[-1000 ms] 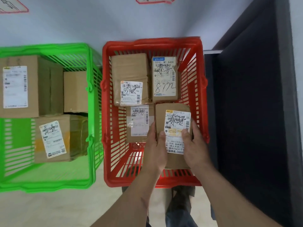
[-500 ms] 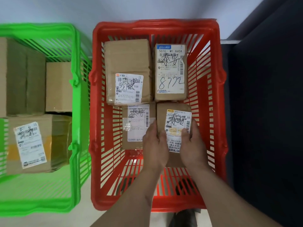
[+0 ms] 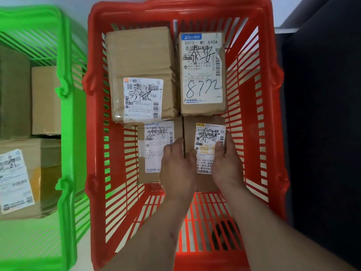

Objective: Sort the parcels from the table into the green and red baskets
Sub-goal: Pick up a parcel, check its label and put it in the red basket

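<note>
We hold the small parcel (image 3: 205,153) between both hands inside the red basket (image 3: 252,114), left hand (image 3: 178,169) and right hand (image 3: 227,165) curled along its two sides so it can go down square in the near right gap, beside its neighbours. It is a plain brown box with a white label scrawled in black marker. Whether it rests on the basket floor yet, we cannot quite tell.

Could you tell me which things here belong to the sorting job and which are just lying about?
Job: red basket; green basket; held parcel, gripped by left hand and right hand; 8772 parcel.
Lying about: dark cabinet; white wall.
</note>
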